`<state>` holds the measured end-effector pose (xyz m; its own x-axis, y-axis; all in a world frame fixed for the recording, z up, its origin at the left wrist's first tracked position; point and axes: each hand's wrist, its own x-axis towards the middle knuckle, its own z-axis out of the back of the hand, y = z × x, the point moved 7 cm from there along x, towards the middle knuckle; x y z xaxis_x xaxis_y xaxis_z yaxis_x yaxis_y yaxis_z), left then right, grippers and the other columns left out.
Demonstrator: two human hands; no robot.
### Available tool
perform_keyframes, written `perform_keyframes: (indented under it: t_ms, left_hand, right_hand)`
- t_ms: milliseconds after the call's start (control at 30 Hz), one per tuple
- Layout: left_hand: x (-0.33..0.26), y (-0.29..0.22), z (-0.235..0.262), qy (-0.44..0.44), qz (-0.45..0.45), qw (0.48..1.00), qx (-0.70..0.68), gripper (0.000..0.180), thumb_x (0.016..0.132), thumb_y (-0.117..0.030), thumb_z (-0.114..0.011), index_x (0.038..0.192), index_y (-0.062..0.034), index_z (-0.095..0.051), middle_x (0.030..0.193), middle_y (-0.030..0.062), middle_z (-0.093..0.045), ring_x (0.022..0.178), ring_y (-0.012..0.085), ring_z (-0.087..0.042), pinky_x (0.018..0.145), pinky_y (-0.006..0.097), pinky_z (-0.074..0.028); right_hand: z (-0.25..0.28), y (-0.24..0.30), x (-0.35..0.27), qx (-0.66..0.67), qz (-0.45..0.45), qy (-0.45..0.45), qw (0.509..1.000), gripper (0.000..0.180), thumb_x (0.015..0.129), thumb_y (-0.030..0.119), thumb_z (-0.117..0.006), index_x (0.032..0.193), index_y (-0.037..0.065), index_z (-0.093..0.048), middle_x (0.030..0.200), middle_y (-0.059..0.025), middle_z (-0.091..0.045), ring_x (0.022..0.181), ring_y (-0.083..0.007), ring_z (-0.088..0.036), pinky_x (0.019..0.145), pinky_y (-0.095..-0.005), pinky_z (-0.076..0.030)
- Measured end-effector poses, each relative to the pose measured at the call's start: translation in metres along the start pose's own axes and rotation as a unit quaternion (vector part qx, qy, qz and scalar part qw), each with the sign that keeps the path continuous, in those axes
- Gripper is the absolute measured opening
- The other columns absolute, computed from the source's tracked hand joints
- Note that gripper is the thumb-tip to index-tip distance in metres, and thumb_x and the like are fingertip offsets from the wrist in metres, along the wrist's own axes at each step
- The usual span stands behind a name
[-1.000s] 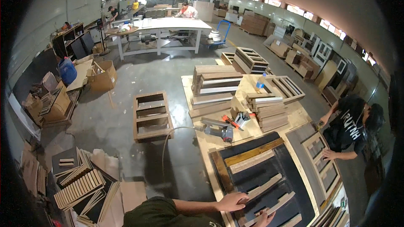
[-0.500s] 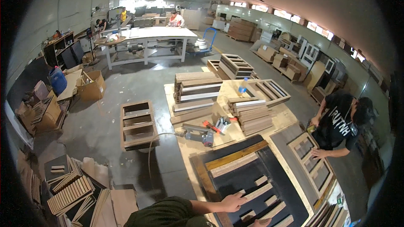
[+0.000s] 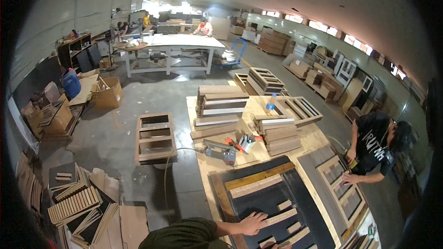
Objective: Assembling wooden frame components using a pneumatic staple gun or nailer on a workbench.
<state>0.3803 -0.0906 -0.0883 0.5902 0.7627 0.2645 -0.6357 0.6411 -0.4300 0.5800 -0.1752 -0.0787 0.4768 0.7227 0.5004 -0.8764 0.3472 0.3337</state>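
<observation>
My left hand [image 3: 253, 223] has its fingers on the left end of a light wooden strip [image 3: 282, 217] lying on a black board [image 3: 302, 182]. My right hand [image 3: 282, 246] barely shows at the lower edge, beside a second wooden strip [image 3: 296, 236]; most of its fingers are cut off. Short wooden blocks [image 3: 284, 204] lie between the strips. Along the board's far side runs a brown wooden rail [image 3: 258, 175] with a pale strip [image 3: 256, 186] beside it.
Beyond the board lie a nail gun [image 3: 220, 153] with a hose, stacked wooden pieces [image 3: 281, 131] and a blue-capped bottle [image 3: 271, 102]. At right, a co-worker [image 3: 374, 145] handles a wooden frame [image 3: 344, 189]. A slatted frame [image 3: 156, 138] and wood piles [image 3: 76, 207] occupy the left floor.
The view has shifted slightly, so the scene sits farther right and lower. My right hand shows less at the lower edge. My left hand remains by the strip's end.
</observation>
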Motion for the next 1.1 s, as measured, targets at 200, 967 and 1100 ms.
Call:
perform_keyframes:
  t_ms: [200, 967, 1100]
  left_hand:
    - [0.004, 0.025, 0.011, -0.016, 0.096, 0.995, -0.015, 0.054, 0.071, -0.019, -0.055, 0.124, -0.0087, -0.047, 0.137, 0.0214, -0.036, 0.126, 0.0392, -0.033, 0.1, 0.063, -0.025]
    - [0.001, 0.039, -0.002, 0.037, 0.109, 0.992, -0.059, 0.073, 0.082, -0.038, -0.061, 0.142, -0.0122, -0.028, 0.148, 0.0187, -0.021, 0.134, 0.0382, -0.026, 0.105, 0.06, -0.02]
    - [-0.018, 0.038, 0.012, 0.022, 0.095, 0.994, -0.038, 0.071, 0.086, -0.046, -0.053, 0.143, -0.0147, -0.024, 0.147, 0.0204, -0.019, 0.133, 0.0419, -0.024, 0.101, 0.066, -0.022]
  right_hand:
    - [-0.023, 0.007, -0.02, 0.21, 0.015, 0.097, 0.973, 0.066, 0.068, 0.023, -0.067, 0.124, -0.006, -0.048, 0.121, -0.027, -0.051, 0.113, -0.0436, -0.046, 0.101, -0.0471, -0.033]
    - [-0.041, 0.007, -0.042, 0.082, -0.066, 0.166, 0.981, 0.074, 0.075, 0.031, -0.06, 0.141, 0.012, -0.033, 0.145, -0.0184, -0.03, 0.133, -0.0363, -0.028, 0.105, -0.0551, -0.019]
    - [-0.051, -0.003, -0.034, 0.102, -0.079, 0.179, 0.975, 0.082, 0.076, 0.05, -0.058, 0.143, 0.011, -0.03, 0.146, -0.0207, -0.027, 0.136, -0.0379, -0.021, 0.106, -0.0597, -0.013]
